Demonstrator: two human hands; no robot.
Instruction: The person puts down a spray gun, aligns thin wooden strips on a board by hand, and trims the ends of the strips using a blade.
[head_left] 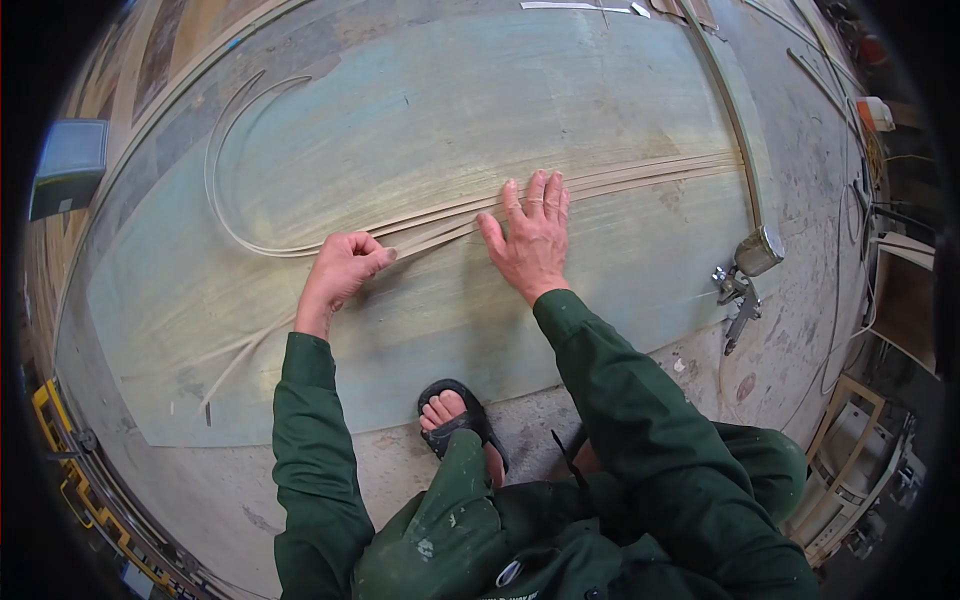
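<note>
Long, thin, pale wooden strips [640, 183] lie side by side across a greenish sheet on the floor. My left hand [345, 268] is closed in a pinch on some of these strips, slightly apart from the others. Their loose ends fan out below and left of the wrist. My right hand [533, 235] rests flat, palm down, fingers apart, with its fingertips on the strips. To the left, a strip bends round in a wide loop [212, 180]. At the right, the strips run up to a long narrow bar [735, 110].
A spray gun [745, 285] with a metal cup lies by the bar's near end. The greenish sheet [450, 110] covers much of the concrete floor. At far left is a blue box [70, 165]; hoses and a wooden frame [850, 430] are on the right.
</note>
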